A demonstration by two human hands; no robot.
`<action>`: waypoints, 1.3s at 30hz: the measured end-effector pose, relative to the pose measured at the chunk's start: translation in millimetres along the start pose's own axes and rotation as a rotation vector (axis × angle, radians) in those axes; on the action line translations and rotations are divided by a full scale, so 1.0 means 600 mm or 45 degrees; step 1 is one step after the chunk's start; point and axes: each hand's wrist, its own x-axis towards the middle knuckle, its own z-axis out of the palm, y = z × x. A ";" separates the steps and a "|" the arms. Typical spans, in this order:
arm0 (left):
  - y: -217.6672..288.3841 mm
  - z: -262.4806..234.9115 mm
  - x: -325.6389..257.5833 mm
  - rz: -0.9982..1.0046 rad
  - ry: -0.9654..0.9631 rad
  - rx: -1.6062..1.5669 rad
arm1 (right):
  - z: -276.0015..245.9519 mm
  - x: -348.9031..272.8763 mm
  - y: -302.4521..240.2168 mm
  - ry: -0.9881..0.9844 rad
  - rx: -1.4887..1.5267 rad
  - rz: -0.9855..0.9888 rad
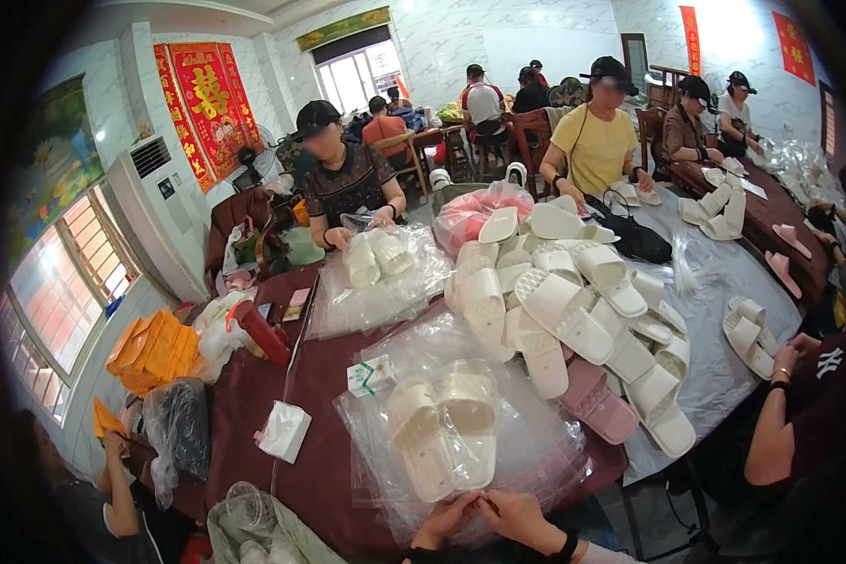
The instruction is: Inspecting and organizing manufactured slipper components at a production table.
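Side by side, a pair of white slippers (468, 409) lies on a stack of transparent plastic bags (545, 437), heels toward me. Just below the heels, my left hand (448, 519) and my right hand (519, 520) meet, their fingertips pinched close together. Whatever is between the fingers is too small or hidden to make out. Beyond and to the right rises a heap of white slippers (559, 305), with a pink slipper (599, 402) at its near edge. A small white card with a green mark (371, 375) rests at the bags' far left corner.
A white box (284, 431) and a red flask (261, 334) stand on the dark red tablecloth (244, 461) to the left. Orange packs (155, 351) lie farther left. Across the table, a person (355, 179) handles bagged slippers; another in yellow (597, 141) stands behind the heap.
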 end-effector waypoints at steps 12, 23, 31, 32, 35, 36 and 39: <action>-0.018 -0.027 0.012 0.048 0.006 -0.035 | 0.006 0.005 0.027 0.039 -0.475 -0.396; -0.004 -0.008 0.002 0.008 0.042 -0.048 | -0.006 0.010 0.017 -0.066 -0.402 -0.362; -0.015 -0.027 0.012 0.032 -0.093 -0.062 | -0.022 0.016 0.052 -0.197 0.078 -0.285; -0.017 -0.030 0.013 0.023 -0.105 -0.081 | -0.023 0.018 0.051 -0.231 0.099 -0.288; -0.008 -0.016 0.008 0.028 -0.101 -0.125 | -0.029 0.020 0.044 -0.268 0.020 -0.247; -0.007 -0.015 0.007 0.027 -0.100 -0.124 | -0.030 0.021 0.040 -0.268 0.020 -0.246; -0.006 -0.011 0.006 0.008 -0.031 -0.093 | -0.028 0.024 0.033 -0.204 0.065 -0.248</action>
